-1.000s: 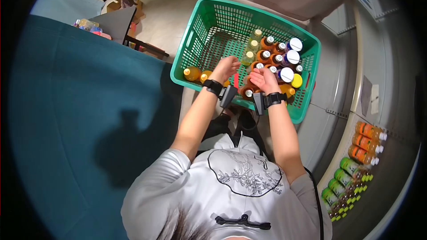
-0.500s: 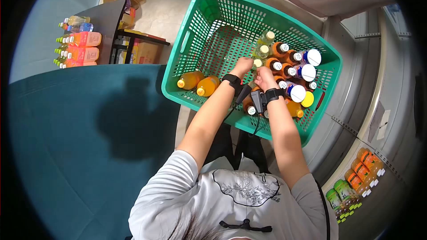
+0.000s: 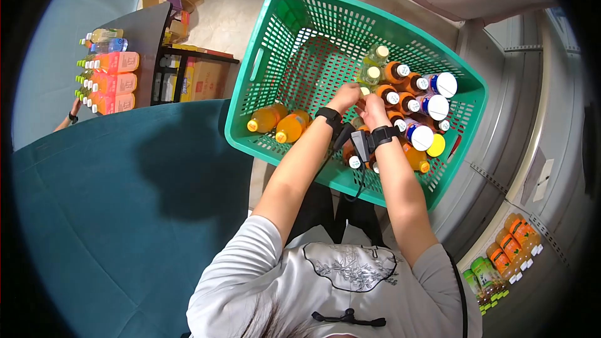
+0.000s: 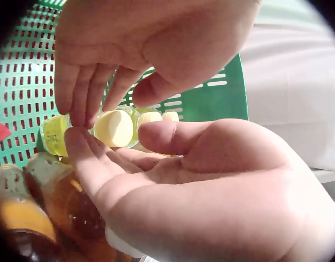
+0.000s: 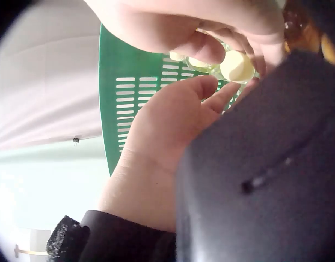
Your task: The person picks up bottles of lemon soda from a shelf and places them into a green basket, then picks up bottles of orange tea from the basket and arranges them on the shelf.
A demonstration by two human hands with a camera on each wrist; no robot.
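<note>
A clear pale-green bottle with a cream cap (image 3: 364,91) stands nearest in a row of such bottles, between my two hands. My left hand (image 3: 346,97), seen above the cap in the left wrist view, reaches down with fairly straight fingers in front of the neck. From the other side my right hand (image 3: 374,112) comes in with softly bent fingers, fingertips close to the left ones. Both thumbs lie by the far side of the cap (image 4: 114,129). Two more cream-capped bottles (image 3: 374,74) stand behind. The lower bottle is mostly hidden by the fingers.
The green basket (image 3: 258,37) also holds brown bottles (image 3: 394,74), white-lidded jars (image 3: 443,85) and orange drinks (image 3: 292,126) at the near left. A teal-covered surface (image 3: 94,200) is at left, a dark table (image 3: 145,37) with drinks beyond, a grey shelf (image 3: 488,125) at right.
Both hands have come together around the nearest cream-capped bottle, from held apart with palms showing. The bottles keep their places in the basket. Another person's arm appears at far left.
</note>
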